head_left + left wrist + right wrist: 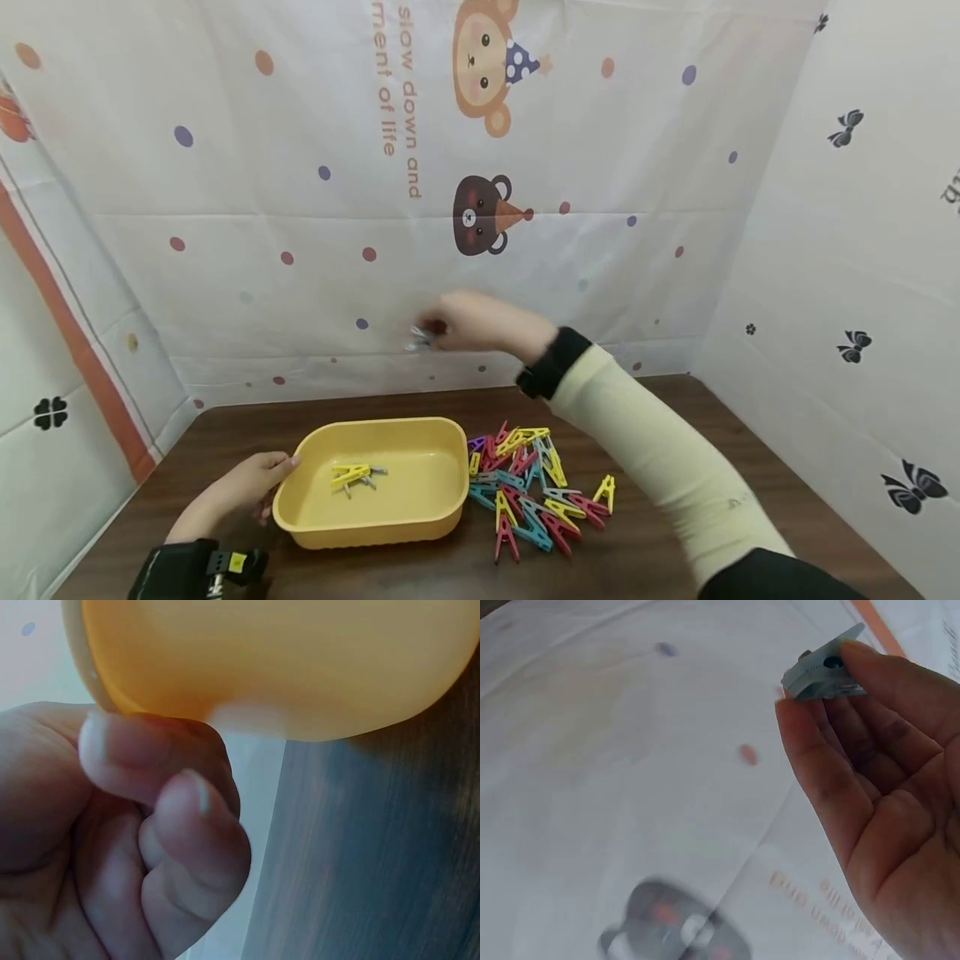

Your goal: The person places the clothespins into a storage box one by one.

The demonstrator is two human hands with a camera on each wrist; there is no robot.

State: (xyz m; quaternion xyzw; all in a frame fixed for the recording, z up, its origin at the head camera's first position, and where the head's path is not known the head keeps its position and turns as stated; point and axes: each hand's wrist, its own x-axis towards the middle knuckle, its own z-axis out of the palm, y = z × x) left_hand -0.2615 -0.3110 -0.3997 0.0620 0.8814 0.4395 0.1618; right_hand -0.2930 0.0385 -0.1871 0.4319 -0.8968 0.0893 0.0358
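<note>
Black cloth (772, 579) and a soft cream sleeve (660, 467) cover the right arm, nearest the head camera. Behind everything hangs a creased white sheet (262, 192), printed with dots and cartoon animals, rising over a brown wood-grained bench (615, 567). On the bench sits a smooth yellow plastic tub (375, 535), oblong with rounded corners; the left grip (243, 487) pinches its left rim. Just to the tub's right lies a loose heap of V-shaped pegs (513, 479) in red, yellow, blue, grey and purple. Well above heap and tub, in front of the sheet, the right grip (472, 321) grasps a pale blue-grey peg (821, 671), held at the fingertips, clear of the palm. Inside the tub, a yellow peg (349, 476) lies with some grey ones (378, 470).
</note>
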